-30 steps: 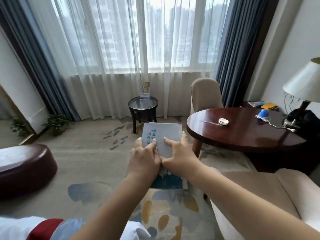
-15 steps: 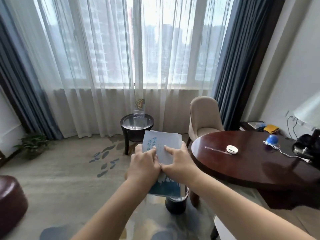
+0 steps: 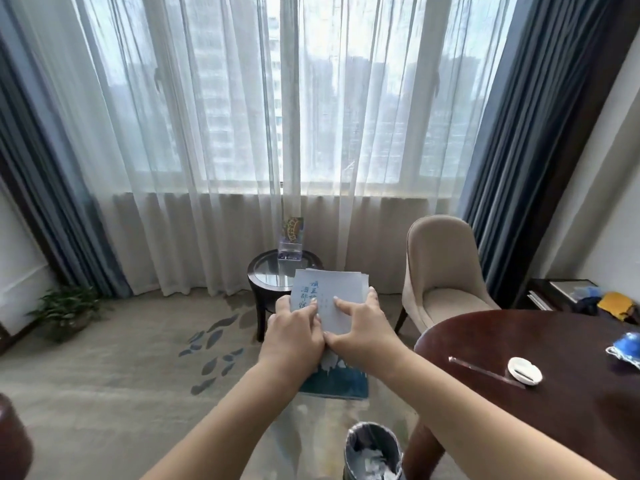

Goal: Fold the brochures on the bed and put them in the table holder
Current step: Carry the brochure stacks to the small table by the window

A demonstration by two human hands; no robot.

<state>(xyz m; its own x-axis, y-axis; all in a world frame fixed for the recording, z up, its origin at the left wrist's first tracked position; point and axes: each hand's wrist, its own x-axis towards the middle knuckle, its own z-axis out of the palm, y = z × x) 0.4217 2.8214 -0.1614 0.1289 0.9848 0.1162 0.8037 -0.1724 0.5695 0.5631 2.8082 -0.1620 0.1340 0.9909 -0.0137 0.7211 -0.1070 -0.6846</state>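
Carrying step: left hand and right hand both grip the folded brochures. Next, likely: reach the holder on the side table and slot them in upright.

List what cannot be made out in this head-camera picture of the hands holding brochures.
Head view, brochures: left hand and right hand cover the middle, hiding folds and count.
Head view, holder on the small table: too small to read its contents.
Head view, bin: cut off by the bottom edge.
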